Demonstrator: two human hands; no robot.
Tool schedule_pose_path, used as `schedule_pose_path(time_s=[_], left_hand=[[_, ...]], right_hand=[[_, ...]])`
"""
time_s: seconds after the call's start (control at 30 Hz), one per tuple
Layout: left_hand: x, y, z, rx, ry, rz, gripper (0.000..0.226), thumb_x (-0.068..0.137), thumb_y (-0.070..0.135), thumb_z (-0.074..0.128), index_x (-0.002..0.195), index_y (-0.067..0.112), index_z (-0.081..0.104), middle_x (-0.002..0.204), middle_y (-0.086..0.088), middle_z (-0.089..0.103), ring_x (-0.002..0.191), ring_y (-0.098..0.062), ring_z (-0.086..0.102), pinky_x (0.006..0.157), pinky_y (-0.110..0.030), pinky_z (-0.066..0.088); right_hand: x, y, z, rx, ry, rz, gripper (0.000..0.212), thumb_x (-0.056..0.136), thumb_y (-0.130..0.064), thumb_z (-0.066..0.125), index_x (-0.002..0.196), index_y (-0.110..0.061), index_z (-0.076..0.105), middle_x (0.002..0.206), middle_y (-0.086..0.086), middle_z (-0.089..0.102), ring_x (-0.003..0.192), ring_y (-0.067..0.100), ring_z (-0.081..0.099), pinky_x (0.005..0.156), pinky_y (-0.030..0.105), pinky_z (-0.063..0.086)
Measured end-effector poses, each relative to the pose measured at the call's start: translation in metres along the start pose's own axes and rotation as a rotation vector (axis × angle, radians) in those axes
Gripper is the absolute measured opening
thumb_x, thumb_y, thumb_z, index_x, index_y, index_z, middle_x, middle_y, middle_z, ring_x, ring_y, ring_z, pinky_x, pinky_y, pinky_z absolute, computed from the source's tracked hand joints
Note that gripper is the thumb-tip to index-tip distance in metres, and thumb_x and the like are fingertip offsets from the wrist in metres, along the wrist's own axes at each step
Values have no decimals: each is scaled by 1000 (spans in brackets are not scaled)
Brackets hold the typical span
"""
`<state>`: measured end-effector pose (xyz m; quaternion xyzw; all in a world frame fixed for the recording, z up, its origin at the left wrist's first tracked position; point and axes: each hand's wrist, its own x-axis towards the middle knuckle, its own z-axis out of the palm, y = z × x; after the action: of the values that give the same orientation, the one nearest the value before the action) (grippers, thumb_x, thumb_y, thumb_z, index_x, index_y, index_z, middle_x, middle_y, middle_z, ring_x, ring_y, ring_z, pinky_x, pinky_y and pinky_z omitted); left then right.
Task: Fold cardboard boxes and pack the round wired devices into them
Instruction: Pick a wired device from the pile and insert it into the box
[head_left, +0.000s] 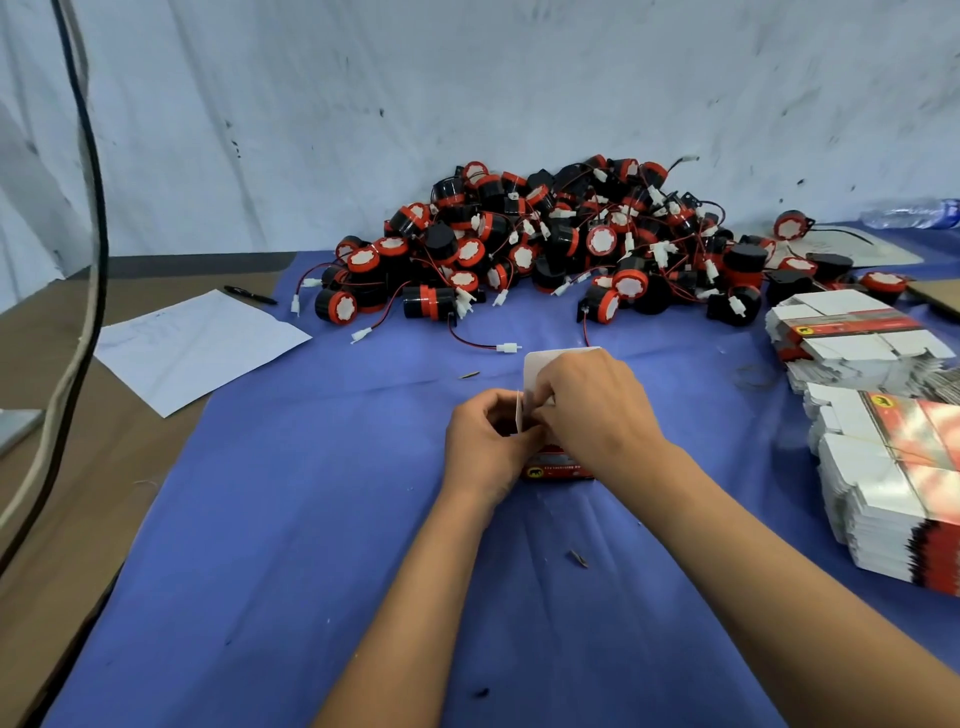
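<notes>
A small cardboard box (558, 465), red and white, stands on the blue cloth (311, 519) at the centre, mostly hidden by both hands. My left hand (485, 447) grips its left side, fingers curled round a white side flap. My right hand (592, 405) covers the box from above and pinches a flap, while the white lid flap (540, 364) sticks up behind the fingers. What is inside the box cannot be seen. A large pile of round black-and-red wired devices (561, 244) lies at the back of the cloth.
Stacks of flat unfolded boxes (893, 457) lie at the right, more of them (852, 332) behind. A sheet of paper (202, 348) and a pen (249, 294) lie at the left. Cables (88, 208) hang at far left. A plastic bottle (909, 213) lies at back right.
</notes>
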<state>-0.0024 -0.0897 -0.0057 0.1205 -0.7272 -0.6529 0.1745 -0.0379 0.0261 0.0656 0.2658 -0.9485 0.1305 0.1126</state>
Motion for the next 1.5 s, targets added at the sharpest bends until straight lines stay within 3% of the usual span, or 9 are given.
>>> schedule_pose_path(time_s=[0.17, 0.33, 0.5, 0.6, 0.83, 1.0, 1.23, 1.33, 1.5], left_hand=[[1, -3, 4, 117, 39, 45, 19, 78, 3, 81, 92, 12, 74, 91, -1, 77, 90, -19, 71, 82, -43, 60], [-1, -3, 8, 165, 68, 51, 21, 75, 10, 82, 87, 20, 67, 91, 8, 73, 55, -10, 50, 59, -31, 50], [-4, 3, 1, 69, -22, -11, 27, 78, 7, 85, 97, 13, 67, 104, 1, 74, 63, -21, 57, 64, -36, 51], [-7, 4, -10, -44, -223, -59, 45, 74, 7, 91, 112, 15, 68, 108, 4, 75, 73, -17, 63, 74, -31, 59], [-5, 0, -10, 31, -176, -15, 49, 72, -1, 91, 111, 16, 66, 99, -1, 75, 72, -17, 63, 78, -42, 62], [-5, -1, -10, 43, -188, -12, 48, 71, 1, 91, 109, 18, 67, 98, 9, 75, 71, -14, 66, 72, -32, 62], [-4, 0, -14, 28, -219, 10, 51, 63, 11, 92, 108, 21, 70, 103, 8, 76, 73, -14, 65, 76, -35, 62], [-4, 0, -16, 22, -233, 23, 47, 64, 13, 89, 107, 22, 71, 103, 6, 77, 73, -13, 66, 72, -31, 61], [1, -2, -23, 38, -196, -11, 49, 73, -2, 90, 113, 18, 70, 109, 0, 76, 76, -15, 68, 75, -31, 59]], right_hand=[[12, -4, 1, 9, -150, -38, 17, 91, -7, 60, 98, -7, 76, 77, 7, 61, 74, 27, 53, 64, 33, 43], [15, -2, -5, -27, -417, -131, 19, 93, 0, 59, 99, -12, 72, 102, 6, 52, 86, 21, 53, 83, 38, 55], [13, 0, -14, 6, -293, -129, 21, 88, -2, 60, 82, -17, 74, 68, -3, 58, 65, 12, 51, 51, 26, 39], [9, 9, -11, 201, -124, -117, 13, 80, 1, 63, 74, -6, 72, 79, 9, 68, 82, 28, 62, 63, 39, 52], [-1, 21, -5, 301, -201, -210, 25, 84, 6, 59, 80, -9, 79, 78, 5, 72, 73, 20, 61, 63, 29, 49], [1, 21, 3, 228, -101, -220, 18, 80, -2, 65, 69, -14, 73, 75, 4, 65, 72, 26, 58, 61, 40, 50], [-5, 39, 12, 158, -231, -379, 25, 99, -18, 60, 80, -14, 76, 109, -11, 48, 119, 12, 40, 85, 24, 28], [-9, 44, 11, 154, -267, -388, 29, 101, -32, 59, 84, -17, 78, 113, -13, 51, 118, 11, 41, 93, 31, 37], [-22, 53, 20, 482, 548, -165, 12, 98, -17, 66, 92, -11, 75, 102, -1, 66, 95, 15, 58, 82, 24, 46]])
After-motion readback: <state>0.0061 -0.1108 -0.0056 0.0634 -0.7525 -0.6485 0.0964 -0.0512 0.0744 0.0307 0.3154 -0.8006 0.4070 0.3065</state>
